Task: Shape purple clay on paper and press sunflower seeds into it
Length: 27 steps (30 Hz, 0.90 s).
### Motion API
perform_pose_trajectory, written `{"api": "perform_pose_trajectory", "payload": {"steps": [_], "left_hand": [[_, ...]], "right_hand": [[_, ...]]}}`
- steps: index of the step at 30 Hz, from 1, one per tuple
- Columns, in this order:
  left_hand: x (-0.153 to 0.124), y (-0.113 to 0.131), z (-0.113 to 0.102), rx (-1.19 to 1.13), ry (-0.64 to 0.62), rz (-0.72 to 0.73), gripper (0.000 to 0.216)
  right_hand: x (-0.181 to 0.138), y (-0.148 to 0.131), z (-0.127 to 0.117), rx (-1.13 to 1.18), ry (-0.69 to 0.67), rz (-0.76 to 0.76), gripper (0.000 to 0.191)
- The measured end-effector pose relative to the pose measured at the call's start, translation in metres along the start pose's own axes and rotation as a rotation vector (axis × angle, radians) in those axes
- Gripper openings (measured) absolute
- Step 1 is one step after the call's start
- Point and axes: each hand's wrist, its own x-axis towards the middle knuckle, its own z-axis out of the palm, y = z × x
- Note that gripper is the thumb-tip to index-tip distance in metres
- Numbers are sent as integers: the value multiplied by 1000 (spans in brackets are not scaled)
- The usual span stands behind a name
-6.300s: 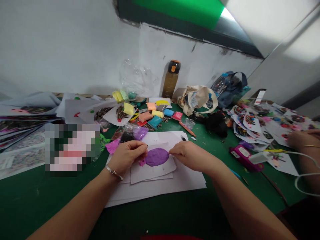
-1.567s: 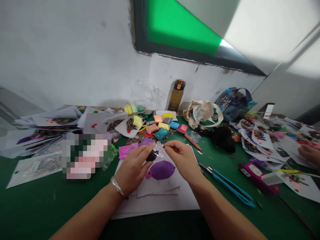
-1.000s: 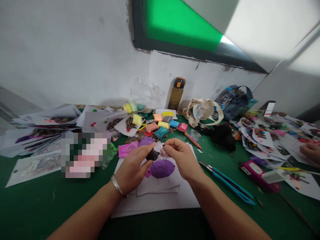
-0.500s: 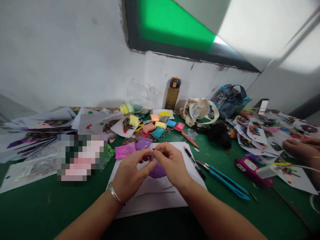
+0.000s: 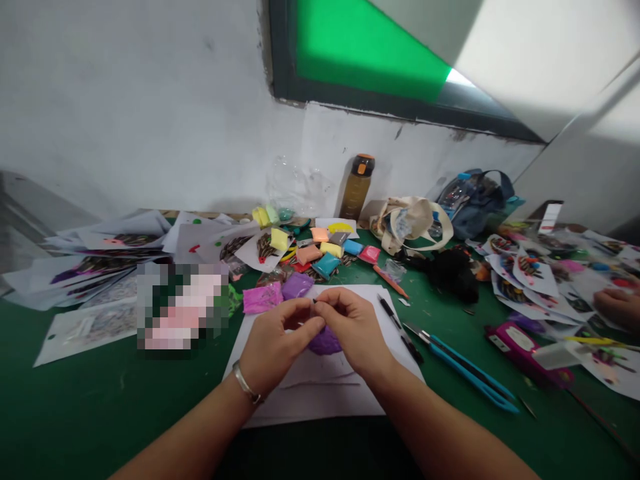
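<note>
My left hand (image 5: 277, 343) and my right hand (image 5: 354, 333) meet at the fingertips, thumbs and forefingers pinched together. A tiny dark tip shows between them; what it belongs to is hidden by the fingers. Below the hands a purple clay patch (image 5: 325, 342) lies on stacked white paper sheets (image 5: 320, 403), partly covered by my fingers. A purple clay packet (image 5: 297, 285) and a pink-magenta clay packet (image 5: 262, 298) lie just beyond my left hand. Right of my right hand, a black pen (image 5: 395, 320) rests on the paper's edge.
Blue tweezers (image 5: 470, 370) and a magenta glue gun (image 5: 525, 350) lie on the right. Several coloured clay packets (image 5: 327, 265), a bottle (image 5: 358, 188) and a cloth bag (image 5: 400, 220) stand behind. Paper piles (image 5: 115, 267) fill the left. Another person's hand (image 5: 617, 303) is at far right.
The whole view has shifted, so things sit further right in the picture. My hands stay pinched together above the purple clay. The other person's hand now shows less at the edge.
</note>
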Motion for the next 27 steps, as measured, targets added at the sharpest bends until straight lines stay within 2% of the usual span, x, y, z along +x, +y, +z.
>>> {"api": "perform_pose_trajectory", "payload": {"steps": [9,21,27], "left_hand": [[-1,4,2,-49,-14,-11,22],[-5,6,-1,196,58,70,28],[-5,5,-4,269,19,153,28]], "right_hand": [[1,0,1,20,1,-6,6],[1,-1,10,-294,43,-124,7],[2,-1,9,-361,56,-149,6]]}}
